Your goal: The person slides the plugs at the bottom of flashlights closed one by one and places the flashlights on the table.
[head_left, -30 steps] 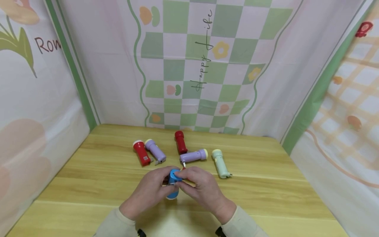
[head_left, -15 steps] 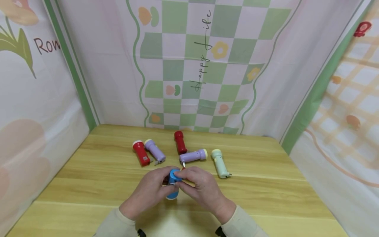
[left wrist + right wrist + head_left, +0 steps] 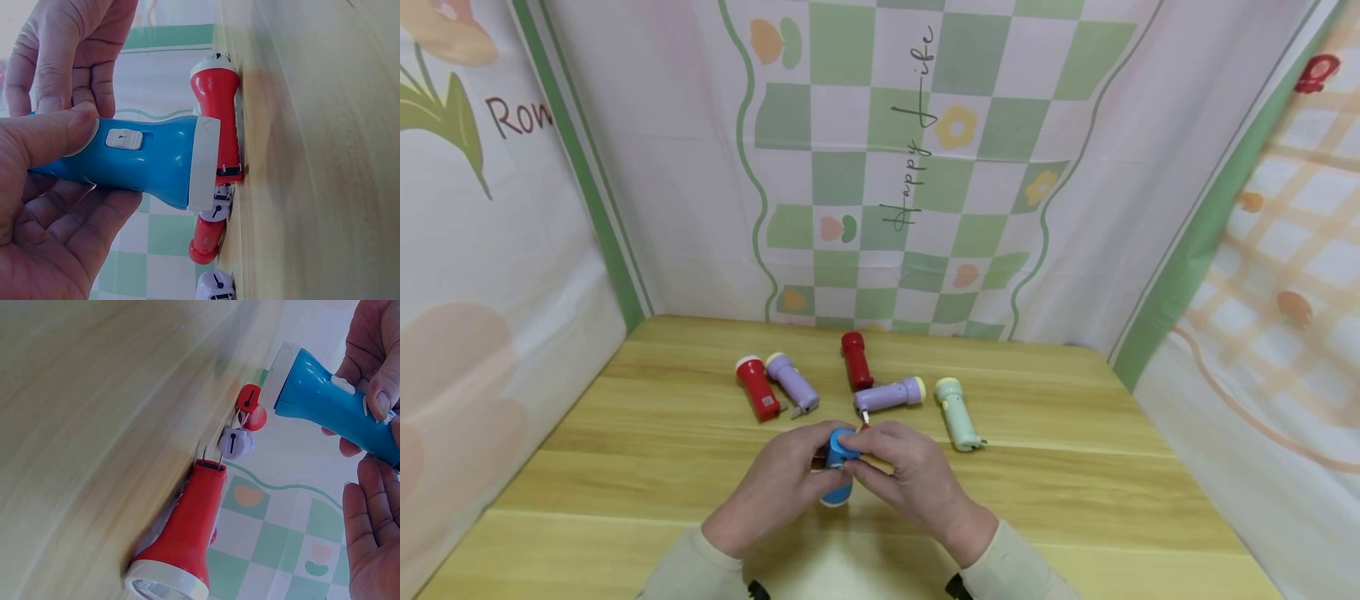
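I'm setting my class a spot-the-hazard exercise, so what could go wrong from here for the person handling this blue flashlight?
The blue flashlight might slip from the left fingers and land on its white rim, since that end points down at the table.

The metal prongs sticking out of the red flashlight near the right fingers could scratch them if they brush past.

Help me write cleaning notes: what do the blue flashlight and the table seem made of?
Blue flashlight: probably hard plastic, glossy, judging by bright highlights on its smooth body. Table: wood or wood-look laminate, soft sheen; grain shows, but the look can't settle which.
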Demonstrator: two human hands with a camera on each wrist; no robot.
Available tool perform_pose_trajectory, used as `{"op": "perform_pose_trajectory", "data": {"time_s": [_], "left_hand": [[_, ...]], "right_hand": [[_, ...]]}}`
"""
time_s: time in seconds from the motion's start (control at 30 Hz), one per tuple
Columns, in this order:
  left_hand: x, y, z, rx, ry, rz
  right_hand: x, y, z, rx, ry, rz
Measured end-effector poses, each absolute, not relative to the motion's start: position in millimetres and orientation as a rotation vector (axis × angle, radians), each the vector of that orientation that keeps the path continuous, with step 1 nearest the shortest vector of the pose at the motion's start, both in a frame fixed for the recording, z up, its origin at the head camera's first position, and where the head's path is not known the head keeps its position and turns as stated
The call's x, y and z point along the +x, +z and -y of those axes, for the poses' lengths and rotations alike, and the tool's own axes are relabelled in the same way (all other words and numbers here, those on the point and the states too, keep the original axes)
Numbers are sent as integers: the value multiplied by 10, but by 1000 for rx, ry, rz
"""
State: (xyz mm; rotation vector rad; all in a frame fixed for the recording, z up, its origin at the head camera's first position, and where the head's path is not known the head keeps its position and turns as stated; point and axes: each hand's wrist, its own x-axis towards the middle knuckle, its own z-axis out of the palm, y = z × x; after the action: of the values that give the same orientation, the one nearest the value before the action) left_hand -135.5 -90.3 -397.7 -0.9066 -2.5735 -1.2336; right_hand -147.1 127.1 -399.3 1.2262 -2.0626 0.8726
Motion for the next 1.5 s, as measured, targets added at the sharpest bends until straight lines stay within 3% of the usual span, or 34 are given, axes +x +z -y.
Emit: {"op": "perform_pose_trajectory", "data": {"time_s": [1.5], "left_hand": [[-1363,-3993,890,-896,-1254,2549]], "right_hand": [[-1470,-4004,-1260,1215,832,2058]]}}
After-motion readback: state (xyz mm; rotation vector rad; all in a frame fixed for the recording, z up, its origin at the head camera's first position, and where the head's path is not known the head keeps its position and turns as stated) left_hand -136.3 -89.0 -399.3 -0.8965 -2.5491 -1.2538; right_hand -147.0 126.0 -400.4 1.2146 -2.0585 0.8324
